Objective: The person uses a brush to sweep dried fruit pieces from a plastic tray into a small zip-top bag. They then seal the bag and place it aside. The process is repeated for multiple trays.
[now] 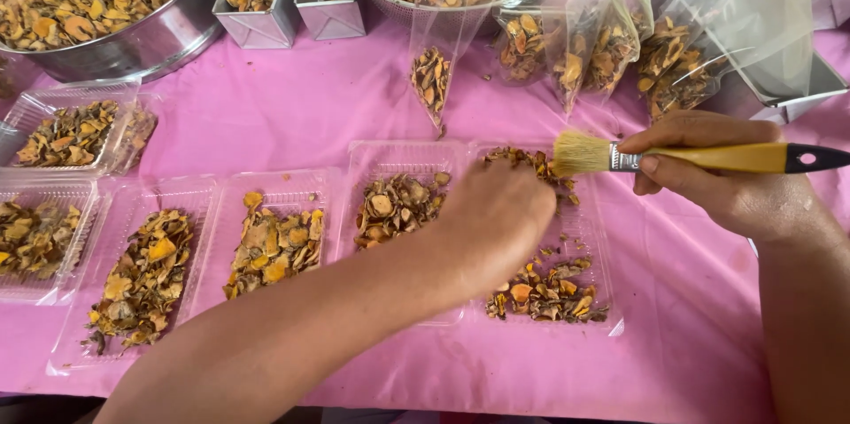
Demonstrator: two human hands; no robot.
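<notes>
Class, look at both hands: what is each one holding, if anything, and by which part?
The right hand holds a brush by its yellow handle, near the ferrule. The left hand rests in a tray of chips; any grip is hidden.

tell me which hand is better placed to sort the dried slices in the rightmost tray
Probably the left hand: it is already down on the dried slices in the rightmost clear tray. The right hand is occupied by the yellow-handled brush, held above the tray's far edge.

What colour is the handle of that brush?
Yellow, with a black end, on the brush in the right hand; head view.
</notes>
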